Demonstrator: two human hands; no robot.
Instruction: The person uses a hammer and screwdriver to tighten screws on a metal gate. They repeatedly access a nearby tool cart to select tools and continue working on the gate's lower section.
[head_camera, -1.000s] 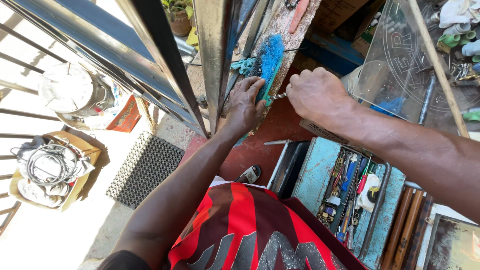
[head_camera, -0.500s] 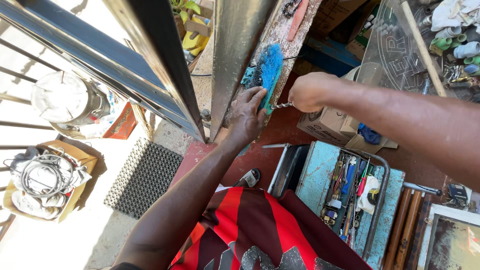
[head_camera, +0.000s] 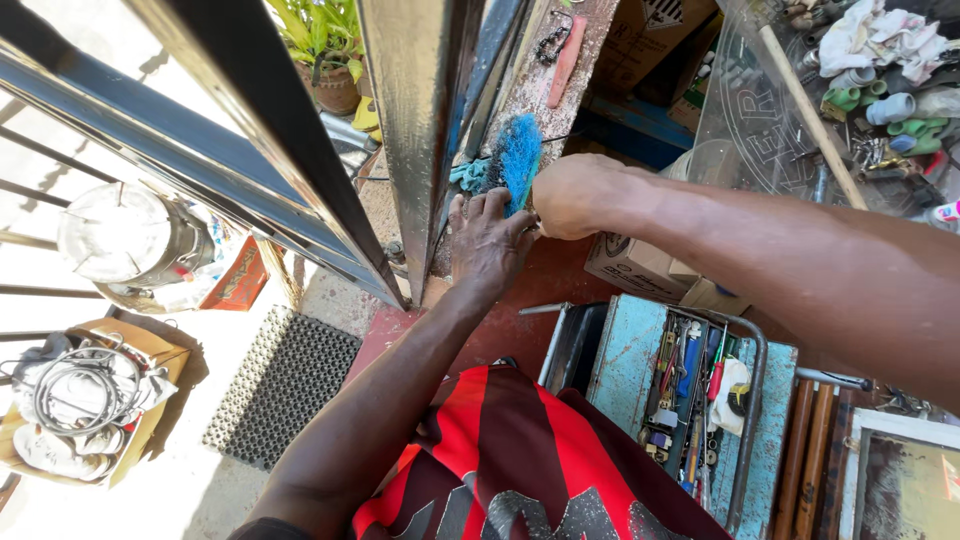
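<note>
A blue bristle brush (head_camera: 520, 160) hangs against a rough concrete strip (head_camera: 560, 90) beside a dark metal post (head_camera: 420, 130). My left hand (head_camera: 487, 240) lies flat on the strip just below the brush, fingers apart, fingertips touching the brush's lower edge. My right hand (head_camera: 570, 195) is closed in a fist right beside the brush and touches my left hand. It grips a thin metal tool that is almost wholly hidden in the fist. A pink strip (head_camera: 567, 60) is fixed higher up.
An open blue toolbox (head_camera: 640, 350) with several hand tools lies below my right arm, next to a cardboard box (head_camera: 640, 265). A black mat (head_camera: 285, 385), a box of cables (head_camera: 80, 400), a metal pot (head_camera: 125, 240) and a potted plant (head_camera: 325, 60) are at left.
My right fist has moved left, up against the brush and my left hand. My left hand stays on the strip. The view has shifted slightly.
</note>
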